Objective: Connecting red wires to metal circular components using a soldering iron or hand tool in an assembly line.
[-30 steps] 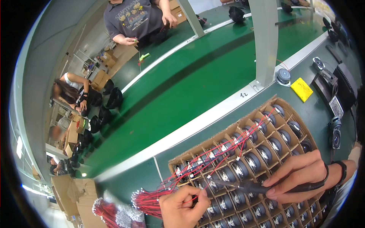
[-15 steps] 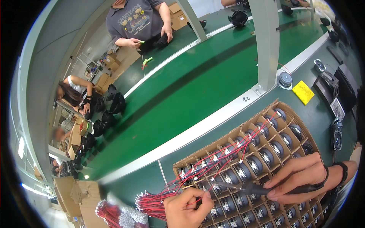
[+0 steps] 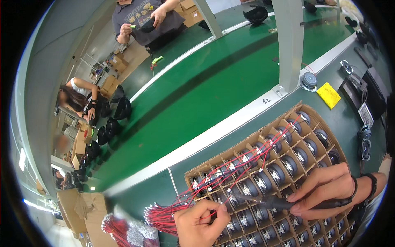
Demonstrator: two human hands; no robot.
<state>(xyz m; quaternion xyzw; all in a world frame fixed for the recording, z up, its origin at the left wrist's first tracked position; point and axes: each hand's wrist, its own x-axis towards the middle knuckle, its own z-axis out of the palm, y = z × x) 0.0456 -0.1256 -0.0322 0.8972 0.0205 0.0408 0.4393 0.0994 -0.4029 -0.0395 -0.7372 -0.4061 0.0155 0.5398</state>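
Pinching left hand (image 3: 201, 224): my thumb and finger close on a red wire (image 3: 213, 213), lower middle of the frame.
Right hand (image 3: 325, 191): wrapped round a black soldering iron (image 3: 273, 203), lower right, well apart from my left; its tip points toward the wire, and I cannot tell whether they touch.
Carton (image 3: 325, 121): divided into cells of dark round speakers (image 3: 277, 173), filling the lower right under both my hands.
Bench (image 3: 150, 191): dark green, with a bundle of red leads (image 3: 162, 218) left of my left hand and a yellow sponge (image 3: 328, 96) near a lone speaker (image 3: 309, 80) at upper right.
Belt (image 3: 197, 107): bright green, sweeping diagonally across the middle beyond a pale rail; a grey post (image 3: 291, 49) rises at upper right.
Room: one co-worker (image 3: 146, 18) at upper left holds a black piece; another (image 3: 84, 92) bends near black shells (image 3: 111, 127) at left.
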